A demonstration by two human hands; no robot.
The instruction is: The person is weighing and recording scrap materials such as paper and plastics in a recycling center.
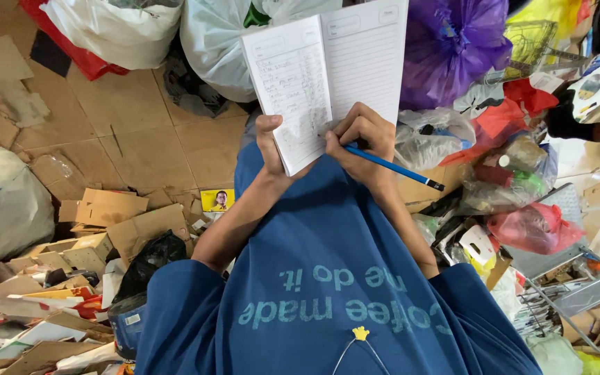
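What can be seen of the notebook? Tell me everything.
The notebook is thin, open flat, with white ruled paper pages. Its left page carries handwritten lines; the right page looks blank. It is held up tilted above the tiled floor. The left hand grips its lower edge, and the right hand rests on it, holding a blue pencil.

The notebook's (328, 76) top corner ran off the frame's upper edge. Its handwriting was too small to read. The left hand's (272, 149) fingers lay hidden behind it; the pencil (397, 169) tip hid under the right hand (364, 142).
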